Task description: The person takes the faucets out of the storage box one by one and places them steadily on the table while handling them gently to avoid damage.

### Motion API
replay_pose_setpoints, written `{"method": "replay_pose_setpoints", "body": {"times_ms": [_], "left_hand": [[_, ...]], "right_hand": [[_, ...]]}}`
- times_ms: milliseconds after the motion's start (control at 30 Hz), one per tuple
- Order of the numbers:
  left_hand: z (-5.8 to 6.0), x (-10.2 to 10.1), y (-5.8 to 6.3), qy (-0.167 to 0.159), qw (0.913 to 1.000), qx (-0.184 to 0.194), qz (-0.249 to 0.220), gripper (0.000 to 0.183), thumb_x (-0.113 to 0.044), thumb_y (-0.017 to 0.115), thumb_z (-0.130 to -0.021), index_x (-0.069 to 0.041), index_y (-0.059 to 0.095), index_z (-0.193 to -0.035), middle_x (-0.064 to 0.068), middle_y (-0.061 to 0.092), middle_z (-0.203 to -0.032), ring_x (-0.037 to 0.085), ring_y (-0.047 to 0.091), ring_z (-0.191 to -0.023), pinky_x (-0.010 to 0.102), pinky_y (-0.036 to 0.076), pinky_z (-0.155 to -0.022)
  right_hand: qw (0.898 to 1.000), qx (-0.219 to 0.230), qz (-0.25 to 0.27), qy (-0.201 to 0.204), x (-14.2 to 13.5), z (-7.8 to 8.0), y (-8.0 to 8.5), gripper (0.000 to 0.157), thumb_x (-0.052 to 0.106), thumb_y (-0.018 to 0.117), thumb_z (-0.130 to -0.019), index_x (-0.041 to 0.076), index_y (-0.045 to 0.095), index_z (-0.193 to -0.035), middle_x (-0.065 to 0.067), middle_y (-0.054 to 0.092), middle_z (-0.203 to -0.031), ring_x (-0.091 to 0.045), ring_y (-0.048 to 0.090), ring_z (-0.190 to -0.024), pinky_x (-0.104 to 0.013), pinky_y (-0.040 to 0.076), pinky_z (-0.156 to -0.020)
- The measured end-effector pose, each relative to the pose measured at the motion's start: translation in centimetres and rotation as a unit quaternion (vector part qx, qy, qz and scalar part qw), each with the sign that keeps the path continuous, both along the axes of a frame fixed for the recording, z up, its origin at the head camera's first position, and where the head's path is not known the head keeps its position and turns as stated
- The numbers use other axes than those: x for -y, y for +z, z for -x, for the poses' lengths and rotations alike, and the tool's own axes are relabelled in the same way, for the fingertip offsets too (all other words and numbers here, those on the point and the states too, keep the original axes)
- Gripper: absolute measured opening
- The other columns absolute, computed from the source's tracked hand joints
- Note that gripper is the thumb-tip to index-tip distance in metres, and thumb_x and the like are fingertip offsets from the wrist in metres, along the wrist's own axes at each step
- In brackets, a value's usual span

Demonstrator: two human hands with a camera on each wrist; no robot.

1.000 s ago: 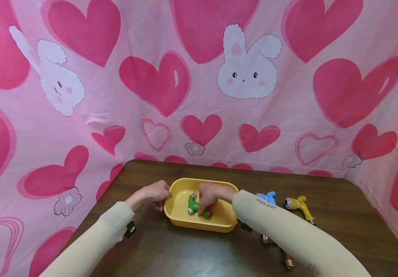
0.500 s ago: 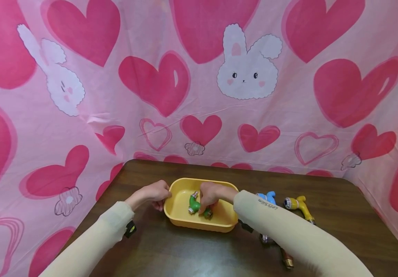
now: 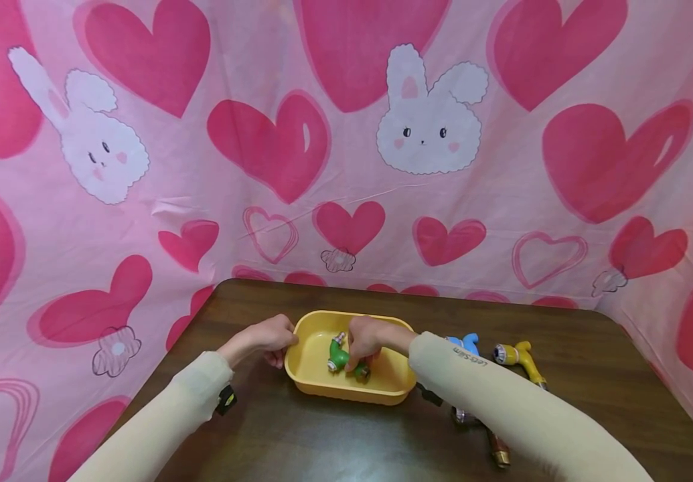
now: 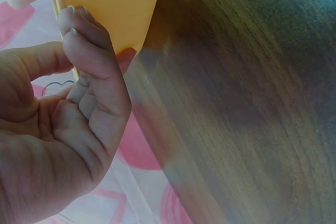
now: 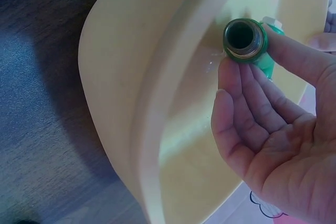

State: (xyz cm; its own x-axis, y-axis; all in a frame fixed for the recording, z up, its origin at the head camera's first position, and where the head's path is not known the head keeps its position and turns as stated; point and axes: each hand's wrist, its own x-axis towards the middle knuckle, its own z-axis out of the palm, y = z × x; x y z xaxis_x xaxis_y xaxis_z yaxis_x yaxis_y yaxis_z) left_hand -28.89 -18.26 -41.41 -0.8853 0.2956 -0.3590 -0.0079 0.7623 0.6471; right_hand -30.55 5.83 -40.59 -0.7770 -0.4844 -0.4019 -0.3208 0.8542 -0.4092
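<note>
A yellow plastic basin (image 3: 352, 393) stands on the dark wooden table. My left hand (image 3: 270, 338) pinches its left rim; in the left wrist view the thumb and curled fingers of that hand (image 4: 79, 114) meet over the basin's edge (image 4: 113, 11). Inside the basin, my right hand (image 3: 363, 340) holds a green tap (image 3: 337, 356) with metal ends. Seen from the right wrist, the tap's hollow threaded end (image 5: 248, 52) faces the camera, between thumb and fingers of the right hand (image 5: 273, 124). The hand covers the tap's middle.
Right of the basin lie a blue tap (image 3: 469, 343) and a yellow tap (image 3: 525, 355). A silver metal end (image 3: 460, 416) and a copper-coloured piece (image 3: 500, 450) show partly from under the right sleeve (image 3: 521, 408). Behind the table (image 3: 298, 442) hangs a pink heart-patterned cloth (image 3: 352, 181).
Almost nothing differs. Since a second ago, the right hand and the green tap have shifted very slightly right inside the basin; the left hand keeps its place on the rim.
</note>
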Motion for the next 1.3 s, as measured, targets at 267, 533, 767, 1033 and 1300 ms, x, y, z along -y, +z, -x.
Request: {"method": "replay_pose_setpoints", "body": {"times_ms": [267, 533, 767, 1033, 1300], "left_hand": [[-0.2, -0.1, 0.2, 0.002, 1.0000, 0.001, -0.001, 0.022, -0.003, 0.053, -0.101, 0.004, 0.068, -0.086, 0.008, 0.060, -0.055, 0.013, 0.057, -0.044, 0.028, 0.055, -0.046], [-0.3, -0.2, 0.3, 0.005, 1.0000, 0.002, -0.001, 0.023, -0.003, 0.053, -0.102, 0.004, 0.068, -0.086, 0.008, 0.060, -0.055, 0.013, 0.056, -0.043, 0.030, 0.057, -0.048], [-0.2, -0.2, 0.2, 0.005, 1.0000, 0.002, -0.003, 0.023, -0.003, 0.053, -0.102, 0.004, 0.068, -0.085, 0.008, 0.060, -0.055, 0.013, 0.056, -0.043, 0.028, 0.055, -0.046], [-0.3, -0.1, 0.2, 0.007, 1.0000, 0.003, -0.004, 0.023, -0.003, 0.054, -0.101, 0.001, 0.068, -0.083, 0.008, 0.060, -0.056, 0.014, 0.056, -0.044, 0.028, 0.055, -0.046], [-0.3, -0.1, 0.4, 0.006, 0.9999, 0.005, -0.007, 0.024, -0.003, 0.054, -0.102, 0.000, 0.067, -0.082, 0.009, 0.060, -0.056, 0.014, 0.056, -0.044, 0.028, 0.056, -0.047]], "right_hand": [[1.000, -0.005, 0.010, 0.004, -0.2, -0.5, 0.2, 0.030, 0.022, 0.092, -0.084, 0.010, 0.071, -0.066, 0.000, 0.065, -0.058, -0.010, 0.058, -0.049, -0.030, 0.059, -0.058], [1.000, -0.014, 0.025, 0.006, -0.7, -0.5, -0.1, 0.030, 0.023, 0.092, -0.084, 0.010, 0.072, -0.066, 0.001, 0.062, -0.057, -0.010, 0.055, -0.049, -0.023, 0.052, -0.051], [0.999, -0.017, 0.029, 0.005, -1.1, -0.8, 0.1, 0.029, 0.022, 0.091, -0.085, 0.010, 0.071, -0.068, 0.001, 0.063, -0.059, -0.011, 0.057, -0.051, -0.022, 0.051, -0.051], [0.999, -0.023, 0.033, -0.002, -1.1, -1.1, 0.4, 0.031, 0.022, 0.092, -0.084, 0.010, 0.069, -0.066, 0.001, 0.062, -0.057, -0.012, 0.060, -0.050, -0.024, 0.053, -0.051], [0.999, -0.028, 0.035, -0.007, -1.1, -1.5, 0.7, 0.034, 0.022, 0.093, -0.083, 0.010, 0.069, -0.062, -0.001, 0.063, -0.054, -0.014, 0.063, -0.051, -0.022, 0.049, -0.048]]}}
